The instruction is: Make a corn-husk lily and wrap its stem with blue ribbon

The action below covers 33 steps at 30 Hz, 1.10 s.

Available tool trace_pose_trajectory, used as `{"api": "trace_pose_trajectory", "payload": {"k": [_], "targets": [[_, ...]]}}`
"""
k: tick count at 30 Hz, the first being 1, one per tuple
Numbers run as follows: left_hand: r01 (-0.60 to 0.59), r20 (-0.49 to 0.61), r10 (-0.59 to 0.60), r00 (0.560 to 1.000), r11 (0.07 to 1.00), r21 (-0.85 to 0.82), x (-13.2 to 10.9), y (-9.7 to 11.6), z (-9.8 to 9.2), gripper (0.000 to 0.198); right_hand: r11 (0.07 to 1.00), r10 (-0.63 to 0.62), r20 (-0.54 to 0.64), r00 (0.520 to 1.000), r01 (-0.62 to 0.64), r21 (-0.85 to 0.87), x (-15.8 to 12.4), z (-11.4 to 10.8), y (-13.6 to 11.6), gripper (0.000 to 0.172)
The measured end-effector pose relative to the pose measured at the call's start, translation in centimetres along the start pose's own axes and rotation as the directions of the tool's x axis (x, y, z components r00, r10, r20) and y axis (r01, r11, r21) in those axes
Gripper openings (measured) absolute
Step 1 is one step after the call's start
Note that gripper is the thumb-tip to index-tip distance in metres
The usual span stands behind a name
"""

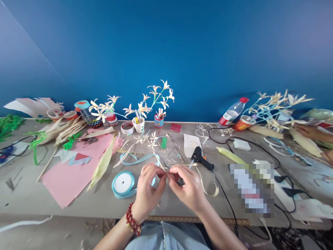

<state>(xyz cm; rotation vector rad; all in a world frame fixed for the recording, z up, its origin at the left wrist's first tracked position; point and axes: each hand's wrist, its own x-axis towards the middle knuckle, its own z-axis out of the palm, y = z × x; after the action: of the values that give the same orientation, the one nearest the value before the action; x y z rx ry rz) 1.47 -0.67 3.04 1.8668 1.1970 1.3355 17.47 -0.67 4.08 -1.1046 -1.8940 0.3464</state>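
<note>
Near the table's front, my left hand (149, 184) and my right hand (188, 185) meet with thumbs and index fingers pinched together. Whatever lies between the fingertips is too small to make out. A red bead bracelet circles my left wrist. Just left of that hand lies a roll of light blue ribbon (123, 184), its loose end running behind the fingers. Beyond my right hand rests a black glue gun (202, 159) with its cord trailing toward me. Pale husk flowers (154, 139) and thin strips lie on the table past my fingertips.
Cups with pale flowers on blue stems (138, 124) stand along the blue wall. To the left are pink paper sheets (62, 180) and a corn husk (102, 166). A plastic bottle (231, 114), a power strip (281, 191) and black cables occupy the right.
</note>
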Motion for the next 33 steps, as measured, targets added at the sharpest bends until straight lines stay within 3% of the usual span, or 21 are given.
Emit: {"api": "trace_pose_trajectory", "payload": {"k": [14, 20, 23, 28, 33], "targets": [[0.044, -0.071, -0.048, 0.996, 0.997, -0.058, 0.0, 0.3, 0.2, 0.018, 0.992, -0.065, 0.028, 0.997, 0.068, -0.110, 0.2, -0.8, 0.7, 0.016], [0.054, -0.053, -0.055, 0.997, 0.998, -0.022, 0.0, 0.4, 0.3, 0.018, 0.970, -0.077, -0.096, 0.992, 0.052, -0.237, -0.3, -0.7, 1.8, 0.014], [0.062, -0.052, -0.062, 0.997, 0.998, 0.001, -0.2, 0.2, 0.2, 0.016, 0.977, -0.040, -0.185, 0.982, 0.000, -0.212, -0.5, -0.9, 1.8, 0.011], [0.077, -0.029, -0.078, 0.997, 0.997, -0.011, -0.3, -0.1, 0.3, 0.015, 0.999, -0.005, -0.014, 1.000, 0.005, -0.036, -0.2, -0.9, 0.6, 0.015], [0.069, -0.039, -0.070, 0.997, 0.997, -0.018, -0.4, -0.2, 0.4, 0.015, 0.995, -0.042, 0.002, 0.999, 0.042, -0.093, 0.2, -0.6, 0.7, 0.013]]}}
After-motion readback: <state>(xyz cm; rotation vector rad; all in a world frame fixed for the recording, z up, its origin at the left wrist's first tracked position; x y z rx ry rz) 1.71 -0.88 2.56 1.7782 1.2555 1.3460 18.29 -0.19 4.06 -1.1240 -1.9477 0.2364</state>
